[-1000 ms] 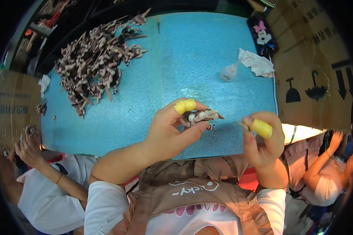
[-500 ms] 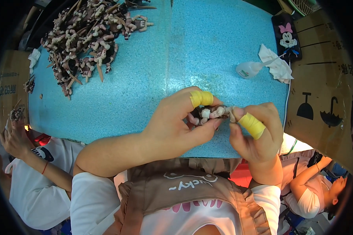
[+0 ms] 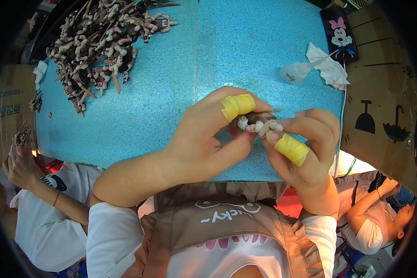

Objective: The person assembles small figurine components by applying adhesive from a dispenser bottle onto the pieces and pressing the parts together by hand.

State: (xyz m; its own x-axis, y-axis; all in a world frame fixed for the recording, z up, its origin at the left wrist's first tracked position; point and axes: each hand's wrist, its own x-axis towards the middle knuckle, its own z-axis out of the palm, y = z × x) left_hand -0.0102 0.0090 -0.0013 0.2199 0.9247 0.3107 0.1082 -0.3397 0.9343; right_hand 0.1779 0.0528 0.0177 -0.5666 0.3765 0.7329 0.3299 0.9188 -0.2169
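Note:
Near the front of the blue table, a small brown and pale figurine (image 3: 255, 125) is held between my two hands. My left hand (image 3: 204, 134) pinches its body, with a thumb below and a yellow-taped finger above. At the figurine's right end, my right hand (image 3: 306, 148) closes its yellow-taped thumb and a fingertip on a pale part. Fingers hide much of the figurine, so its full shape cannot be made out.
A big heap of similar figurines (image 3: 99, 51) covers the far left of the blue table (image 3: 162, 92). At the right lie a clear squeeze bottle (image 3: 294, 72), white tissue (image 3: 331, 69) and a black case (image 3: 339, 37). Cardboard boxes (image 3: 380, 83) flank the table; people sit on both sides.
The figurine has turned in my fingers, and its right end now sits closer to my left hand. My right hand has shifted slightly left, its forefinger lifted higher.

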